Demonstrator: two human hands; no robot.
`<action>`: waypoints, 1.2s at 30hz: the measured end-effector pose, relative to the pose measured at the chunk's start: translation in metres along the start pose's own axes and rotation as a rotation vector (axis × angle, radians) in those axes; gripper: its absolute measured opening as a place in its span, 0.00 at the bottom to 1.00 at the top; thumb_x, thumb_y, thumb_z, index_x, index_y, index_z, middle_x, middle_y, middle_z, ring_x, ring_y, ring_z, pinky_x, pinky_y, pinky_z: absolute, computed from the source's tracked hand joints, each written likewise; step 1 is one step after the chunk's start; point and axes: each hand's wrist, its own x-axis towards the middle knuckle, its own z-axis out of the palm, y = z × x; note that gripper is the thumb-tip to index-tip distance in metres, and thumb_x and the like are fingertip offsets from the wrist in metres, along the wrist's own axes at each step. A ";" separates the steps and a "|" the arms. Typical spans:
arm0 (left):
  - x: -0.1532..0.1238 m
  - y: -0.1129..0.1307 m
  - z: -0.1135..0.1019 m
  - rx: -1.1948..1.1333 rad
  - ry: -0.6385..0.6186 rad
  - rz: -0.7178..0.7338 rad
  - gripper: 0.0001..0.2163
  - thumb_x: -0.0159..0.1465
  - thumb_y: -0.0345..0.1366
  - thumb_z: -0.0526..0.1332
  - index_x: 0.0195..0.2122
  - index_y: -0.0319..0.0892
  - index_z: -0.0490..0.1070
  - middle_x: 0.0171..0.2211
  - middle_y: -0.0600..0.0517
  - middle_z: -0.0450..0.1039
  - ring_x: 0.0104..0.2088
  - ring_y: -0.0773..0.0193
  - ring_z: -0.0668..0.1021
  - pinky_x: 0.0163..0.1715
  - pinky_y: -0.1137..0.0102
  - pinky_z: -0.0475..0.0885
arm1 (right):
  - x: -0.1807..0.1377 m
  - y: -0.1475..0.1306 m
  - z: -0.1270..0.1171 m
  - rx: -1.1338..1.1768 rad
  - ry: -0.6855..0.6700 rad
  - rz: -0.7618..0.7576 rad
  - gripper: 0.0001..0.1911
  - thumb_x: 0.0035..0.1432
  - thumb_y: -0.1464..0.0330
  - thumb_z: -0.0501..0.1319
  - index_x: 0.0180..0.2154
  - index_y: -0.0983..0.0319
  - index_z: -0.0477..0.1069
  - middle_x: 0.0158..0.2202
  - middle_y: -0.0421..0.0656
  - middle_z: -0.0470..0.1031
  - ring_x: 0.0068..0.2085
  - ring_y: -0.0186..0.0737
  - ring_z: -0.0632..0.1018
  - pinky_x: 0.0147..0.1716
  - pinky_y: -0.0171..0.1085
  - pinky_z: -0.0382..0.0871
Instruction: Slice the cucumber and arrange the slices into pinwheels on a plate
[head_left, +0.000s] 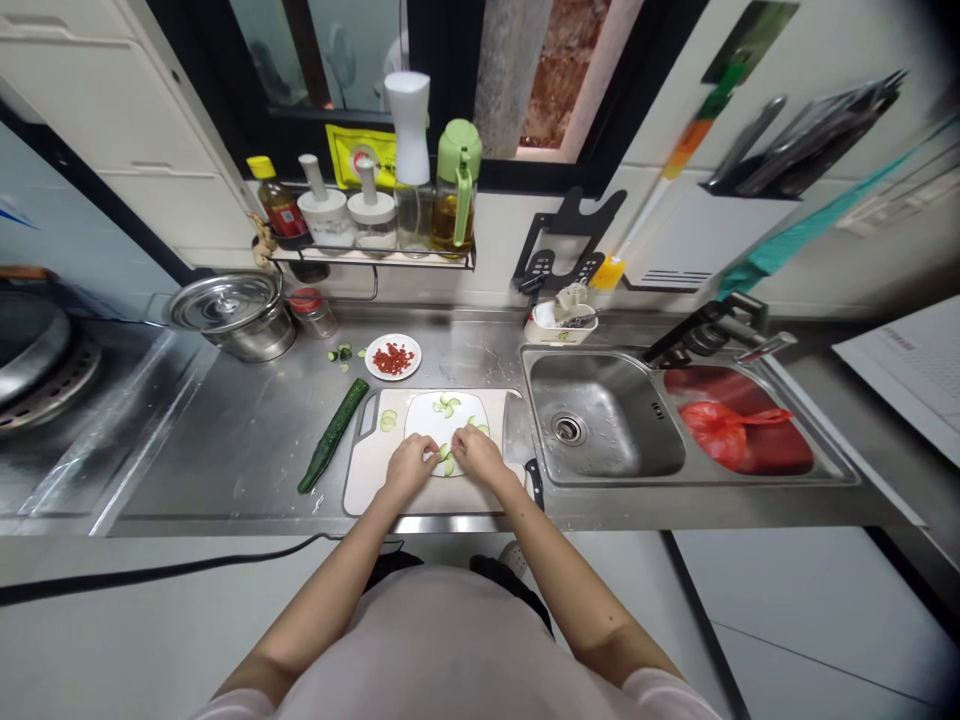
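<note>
Both hands work over a white square plate [424, 412] that lies on a pale cutting board [367, 470]. My left hand [410, 465] is closed in a pinch at the plate's near left, at a thin cucumber slice [444, 452]. My right hand [478, 456] has its fingers pressed together just right of the same slices; what its fingertips hold is too small to tell. Fanned cucumber slices [447, 405] sit at the plate's far edge, and more lie partly behind my right hand. A few loose slices [388, 420] rest on the board's left side. A black-handled knife [534, 482] lies at its right edge.
A whole cucumber [334, 435] lies left of the board. Behind stand a small plate of chopped red pieces [394, 357], a red-lidded jar [313, 312] and a steel pot [255, 325]. A double sink [607, 420] is to the right, a red bag [716, 432] in its far basin.
</note>
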 end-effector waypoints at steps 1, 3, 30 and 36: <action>0.000 0.000 0.001 0.004 -0.003 -0.003 0.05 0.61 0.34 0.60 0.37 0.44 0.74 0.38 0.50 0.74 0.41 0.62 0.75 0.40 0.70 0.66 | 0.000 -0.001 0.000 0.000 -0.002 0.004 0.09 0.64 0.69 0.54 0.41 0.62 0.72 0.41 0.46 0.72 0.40 0.38 0.71 0.34 0.33 0.56; 0.000 -0.001 0.003 0.023 -0.010 -0.015 0.05 0.61 0.35 0.60 0.37 0.44 0.74 0.39 0.50 0.74 0.42 0.61 0.75 0.40 0.70 0.66 | 0.001 -0.002 0.000 -0.003 -0.008 0.005 0.09 0.64 0.69 0.54 0.40 0.62 0.72 0.41 0.46 0.72 0.40 0.38 0.71 0.34 0.33 0.55; -0.028 -0.038 0.012 -0.487 0.320 -0.134 0.11 0.58 0.43 0.59 0.34 0.42 0.75 0.29 0.53 0.74 0.28 0.67 0.73 0.33 0.72 0.70 | -0.051 0.038 0.003 0.262 0.303 0.117 0.10 0.61 0.70 0.50 0.34 0.60 0.70 0.32 0.42 0.73 0.35 0.38 0.72 0.36 0.32 0.61; -0.031 -0.042 0.011 -0.507 0.340 -0.134 0.12 0.58 0.44 0.59 0.35 0.41 0.74 0.27 0.53 0.73 0.27 0.67 0.72 0.32 0.72 0.70 | -0.056 0.031 0.016 0.244 0.306 0.123 0.11 0.62 0.69 0.50 0.32 0.60 0.70 0.31 0.42 0.73 0.33 0.38 0.72 0.34 0.33 0.59</action>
